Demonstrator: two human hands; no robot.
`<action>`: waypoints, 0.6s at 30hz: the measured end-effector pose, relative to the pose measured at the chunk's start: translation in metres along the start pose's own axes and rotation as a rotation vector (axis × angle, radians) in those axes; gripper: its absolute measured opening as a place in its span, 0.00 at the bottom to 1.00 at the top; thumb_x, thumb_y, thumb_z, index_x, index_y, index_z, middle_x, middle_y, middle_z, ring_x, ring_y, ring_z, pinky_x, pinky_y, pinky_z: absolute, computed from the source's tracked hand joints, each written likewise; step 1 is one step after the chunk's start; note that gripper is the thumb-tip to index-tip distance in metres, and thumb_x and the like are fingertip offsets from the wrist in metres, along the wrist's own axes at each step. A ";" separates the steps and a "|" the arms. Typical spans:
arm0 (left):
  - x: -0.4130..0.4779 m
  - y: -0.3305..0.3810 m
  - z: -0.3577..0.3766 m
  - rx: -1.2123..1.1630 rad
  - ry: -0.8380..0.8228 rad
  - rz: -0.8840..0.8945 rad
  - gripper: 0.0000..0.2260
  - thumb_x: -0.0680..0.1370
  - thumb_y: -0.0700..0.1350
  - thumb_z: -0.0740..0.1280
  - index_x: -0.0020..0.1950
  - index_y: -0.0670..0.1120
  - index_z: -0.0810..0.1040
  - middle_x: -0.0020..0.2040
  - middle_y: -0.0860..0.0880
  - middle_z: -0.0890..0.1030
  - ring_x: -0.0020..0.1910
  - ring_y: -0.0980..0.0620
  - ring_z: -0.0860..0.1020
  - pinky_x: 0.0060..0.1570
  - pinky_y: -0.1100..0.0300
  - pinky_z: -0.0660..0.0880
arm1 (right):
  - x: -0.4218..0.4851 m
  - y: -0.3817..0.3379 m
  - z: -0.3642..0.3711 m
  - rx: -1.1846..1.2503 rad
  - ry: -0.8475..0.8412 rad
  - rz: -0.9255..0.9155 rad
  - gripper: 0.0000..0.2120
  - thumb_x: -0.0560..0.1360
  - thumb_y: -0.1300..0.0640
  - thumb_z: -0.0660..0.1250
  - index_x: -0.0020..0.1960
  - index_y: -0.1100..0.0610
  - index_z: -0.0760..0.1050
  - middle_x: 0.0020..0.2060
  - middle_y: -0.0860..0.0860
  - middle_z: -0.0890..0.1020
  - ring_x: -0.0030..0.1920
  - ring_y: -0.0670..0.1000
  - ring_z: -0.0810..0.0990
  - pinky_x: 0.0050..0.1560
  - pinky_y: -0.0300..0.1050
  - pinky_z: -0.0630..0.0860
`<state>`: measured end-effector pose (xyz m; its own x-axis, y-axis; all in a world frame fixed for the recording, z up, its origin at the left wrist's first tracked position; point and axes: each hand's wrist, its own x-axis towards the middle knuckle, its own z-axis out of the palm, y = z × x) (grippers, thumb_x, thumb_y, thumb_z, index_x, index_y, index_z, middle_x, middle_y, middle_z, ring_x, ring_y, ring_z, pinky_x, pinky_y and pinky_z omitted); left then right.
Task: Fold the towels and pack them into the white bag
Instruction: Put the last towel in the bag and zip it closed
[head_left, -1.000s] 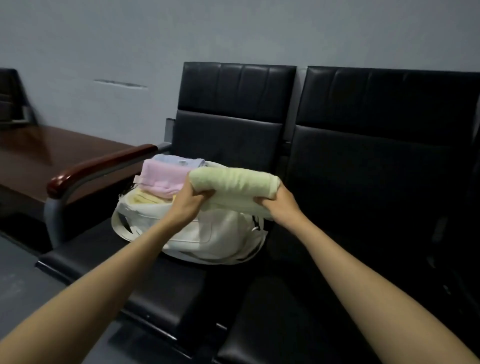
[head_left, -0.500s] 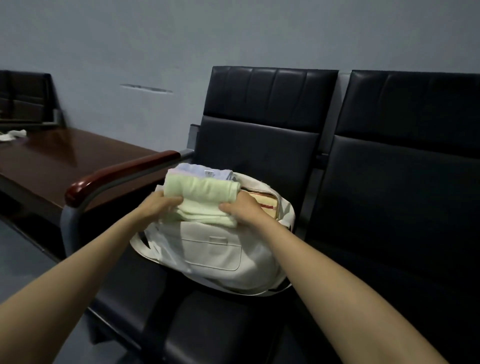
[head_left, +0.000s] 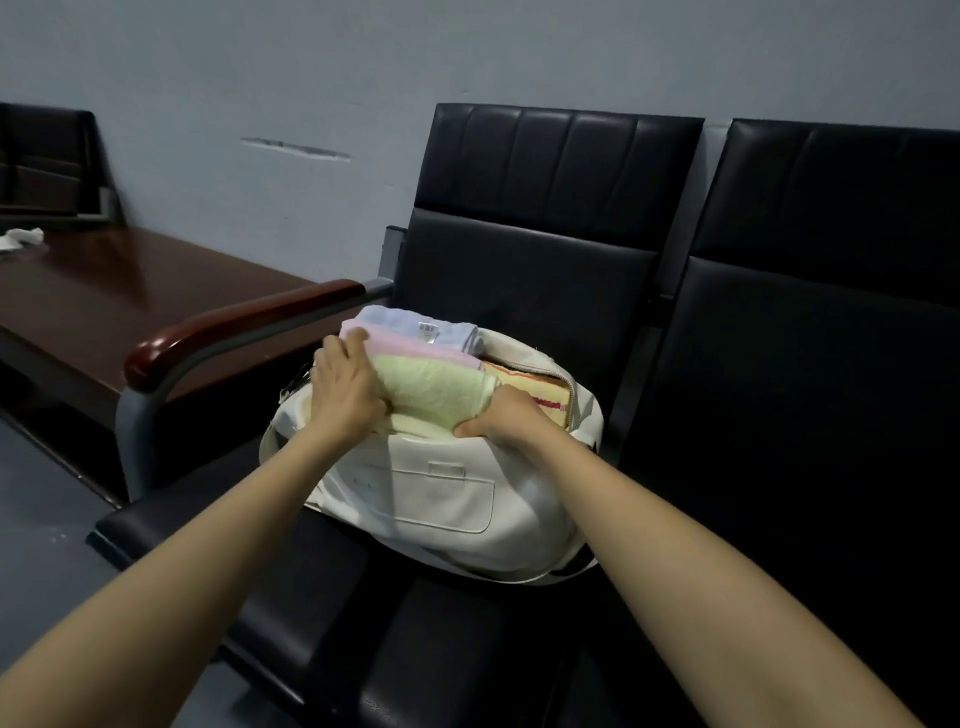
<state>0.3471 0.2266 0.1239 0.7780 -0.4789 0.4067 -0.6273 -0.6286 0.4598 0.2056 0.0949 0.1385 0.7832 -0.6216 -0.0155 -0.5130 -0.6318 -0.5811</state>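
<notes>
The white bag (head_left: 441, 509) sits open on the left black seat. A folded pale green towel (head_left: 436, 389) lies in its mouth at the front. My left hand (head_left: 348, 384) grips the towel's left end and my right hand (head_left: 498, 421) grips its right end, thumb at the bag's front rim. Behind it stand a folded pink towel (head_left: 415, 348) and a folded blue towel (head_left: 410, 322) with a barcode tag. A yellow towel with red stripes (head_left: 535, 387) lies at the right inside the bag.
A row of black padded seats (head_left: 779, 364) stands against the grey wall. A red-brown armrest (head_left: 234, 327) runs left of the bag. A dark wooden table (head_left: 130, 296) lies further left, with a white cloth (head_left: 21, 239) on it.
Both hands carried the green towel from above the bag down into its mouth, in front of the pink towel. The view moved closer and to the left.
</notes>
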 end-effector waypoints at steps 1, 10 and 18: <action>0.001 0.001 -0.005 -0.018 -0.050 0.059 0.33 0.68 0.38 0.74 0.70 0.44 0.64 0.64 0.39 0.64 0.61 0.39 0.64 0.62 0.51 0.63 | -0.002 0.000 -0.005 0.010 -0.020 0.020 0.23 0.68 0.50 0.77 0.59 0.58 0.76 0.50 0.51 0.79 0.51 0.52 0.77 0.50 0.44 0.72; -0.003 -0.012 -0.022 -0.161 -0.005 0.200 0.19 0.74 0.52 0.71 0.64 0.48 0.79 0.66 0.44 0.72 0.67 0.41 0.62 0.66 0.54 0.59 | -0.010 -0.009 -0.032 0.305 0.234 -0.204 0.19 0.72 0.54 0.74 0.61 0.55 0.74 0.55 0.50 0.76 0.54 0.49 0.75 0.53 0.41 0.72; 0.007 0.010 0.007 -0.076 -0.046 0.165 0.17 0.76 0.48 0.69 0.64 0.49 0.78 0.64 0.45 0.76 0.66 0.44 0.67 0.64 0.51 0.65 | 0.003 0.003 -0.005 0.100 0.264 -0.155 0.14 0.76 0.57 0.68 0.61 0.53 0.77 0.61 0.53 0.76 0.61 0.54 0.75 0.59 0.49 0.72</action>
<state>0.3461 0.2123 0.1258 0.6643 -0.5999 0.4459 -0.7458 -0.4920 0.4491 0.2043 0.0891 0.1414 0.7246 -0.6282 0.2835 -0.3470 -0.6879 -0.6375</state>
